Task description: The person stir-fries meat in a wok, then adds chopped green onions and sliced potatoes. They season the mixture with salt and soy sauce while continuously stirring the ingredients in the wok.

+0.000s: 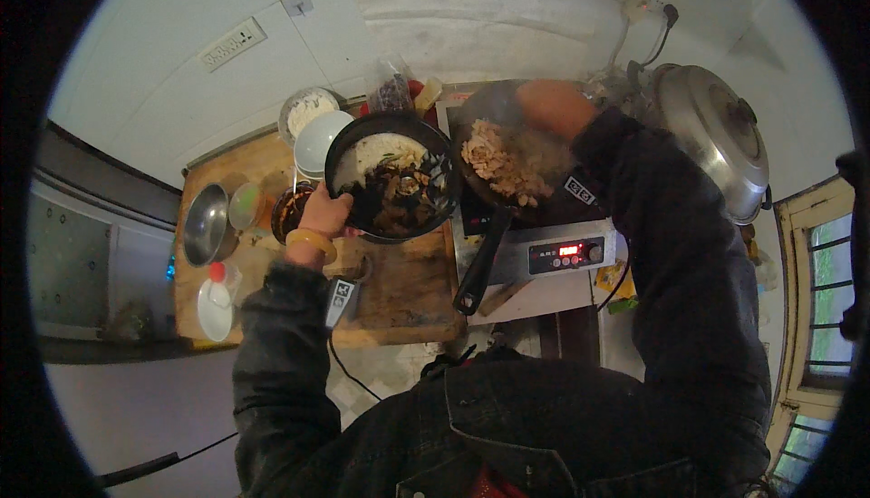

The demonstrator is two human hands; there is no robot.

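My left hand (324, 215), with a yellow bangle at its wrist, is closed on the left rim of a round black pan (337, 140). Inside that pan lie dark pieces of food (399, 192) and a pale white patch. To its right, a wok (494, 104) with a long black handle (484, 267) sits on the induction cooker (536, 251). Browned, pale meat pieces (507, 167) are in the wok, under a haze of steam. My right hand (555, 106) is closed above the wok's far side; whatever it grips is hidden.
Left on the wooden board (408, 285) stand a metal bowl (207, 224), a white bowl (317, 143), a bowl of white powder (306, 108), a bowl of dark red sauce (283, 212) and a red-capped jar (220, 274). A large lidded pot (711, 131) stands at the right.
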